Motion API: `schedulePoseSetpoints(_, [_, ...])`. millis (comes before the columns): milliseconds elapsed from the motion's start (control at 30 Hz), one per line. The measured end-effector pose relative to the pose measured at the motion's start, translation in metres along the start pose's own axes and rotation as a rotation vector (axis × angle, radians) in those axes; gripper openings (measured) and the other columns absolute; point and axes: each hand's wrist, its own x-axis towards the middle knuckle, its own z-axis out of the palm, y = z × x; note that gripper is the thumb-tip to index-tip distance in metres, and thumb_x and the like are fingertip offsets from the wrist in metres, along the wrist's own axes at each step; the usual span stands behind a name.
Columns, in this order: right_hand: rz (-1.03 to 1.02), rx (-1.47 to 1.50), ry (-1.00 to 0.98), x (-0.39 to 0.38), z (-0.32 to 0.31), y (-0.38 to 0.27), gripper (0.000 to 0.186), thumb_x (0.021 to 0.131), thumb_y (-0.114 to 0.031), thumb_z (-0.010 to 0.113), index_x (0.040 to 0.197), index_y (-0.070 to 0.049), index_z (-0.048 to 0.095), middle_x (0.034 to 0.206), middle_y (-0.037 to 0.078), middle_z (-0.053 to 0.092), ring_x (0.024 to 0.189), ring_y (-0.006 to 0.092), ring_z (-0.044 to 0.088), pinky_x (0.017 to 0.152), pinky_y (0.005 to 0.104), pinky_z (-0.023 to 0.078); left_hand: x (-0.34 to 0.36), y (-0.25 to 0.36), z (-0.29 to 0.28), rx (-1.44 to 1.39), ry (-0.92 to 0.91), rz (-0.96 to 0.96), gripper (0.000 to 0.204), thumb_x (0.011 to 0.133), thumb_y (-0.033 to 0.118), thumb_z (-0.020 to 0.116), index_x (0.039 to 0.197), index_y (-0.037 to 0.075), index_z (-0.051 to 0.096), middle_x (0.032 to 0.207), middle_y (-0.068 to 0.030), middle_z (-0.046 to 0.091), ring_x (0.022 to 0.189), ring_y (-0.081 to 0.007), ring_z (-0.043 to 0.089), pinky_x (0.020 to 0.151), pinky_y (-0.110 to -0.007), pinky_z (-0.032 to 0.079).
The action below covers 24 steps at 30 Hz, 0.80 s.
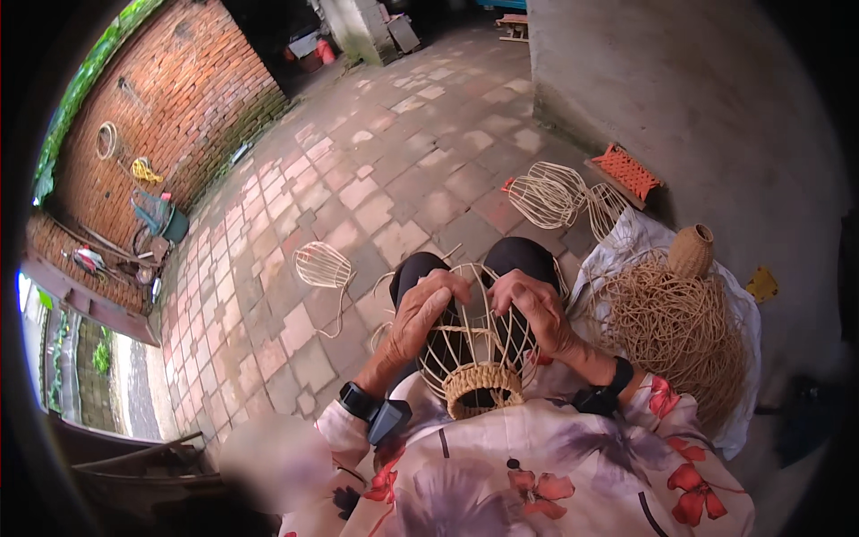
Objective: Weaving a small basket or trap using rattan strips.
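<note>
Left hand (434, 300) and right hand (530, 304) gripping ribs of pale openwork frame (480, 333), held by dark knees (523, 258), I see coarse braided ring (481, 376) at near end, tangled cord pile (671, 313) rightward, patchy paving (286, 259) reaching rough brick wall (192, 89).

At five o'clock, cream on the thin basket frame (479, 332) and tan on the woven ring (483, 376). At six, pale pink with red and purple flowers on the shirt (465, 438). At three, straw brown on the cane heap (671, 313), white on the sheet (631, 233). At two, bright orange on the block (626, 172). At ten, reddish-orange rows on the brick wall (192, 85). At eleven, pink and grey squares on the floor (358, 188).
</note>
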Motion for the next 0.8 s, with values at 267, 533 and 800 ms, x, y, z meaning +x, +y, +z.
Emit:
schedulePoseSetpoints(267, [-0.046, 0.022, -0.015, 0.004, 0.001, 0.001, 0.041, 0.101, -0.028, 0.04, 0.075, 0.001, 0.054, 0.08, 0.011, 0.056, 0.08, 0.0206, 0.056, 0.079, 0.0322, 0.043, -0.011, 0.0, 0.004, 0.105, 0.102, 0.061, 0.031, 0.097, 0.027, 0.042, 0.086, 0.003, 0.059, 0.091, -0.0093, 0.058, 0.088, -0.0242, 0.051, 0.083, -0.035, 0.036])
schedulePoseSetpoints(533, [-0.006, 0.009, 0.035, 0.001, -0.001, -0.008, 0.03, 0.099, -0.023, 0.042, 0.088, 0.001, 0.057, 0.093, 0.012, 0.061, 0.097, 0.0213, 0.058, 0.093, 0.031, 0.041, -0.006, -0.012, 0.004, -0.305, 0.49, -0.123, 0.037, 0.1, 0.037, 0.042, 0.113, 0.006, 0.056, 0.115, -0.0113, 0.059, 0.117, -0.0191, 0.052, 0.099, -0.035, 0.038])
schedulePoseSetpoints(800, [0.004, -0.156, 0.113, -0.01, -0.017, -0.003, 0.03, 0.097, -0.025, 0.044, 0.095, -0.001, 0.061, 0.106, 0.011, 0.058, 0.096, 0.0178, 0.055, 0.088, 0.0293, 0.041, -0.057, -0.043, -0.019, -0.57, 0.743, -0.247, 0.029, 0.099, 0.036, 0.048, 0.101, 0.009, 0.057, 0.09, -0.0025, 0.061, 0.087, -0.0139, 0.059, 0.079, -0.029, 0.045])
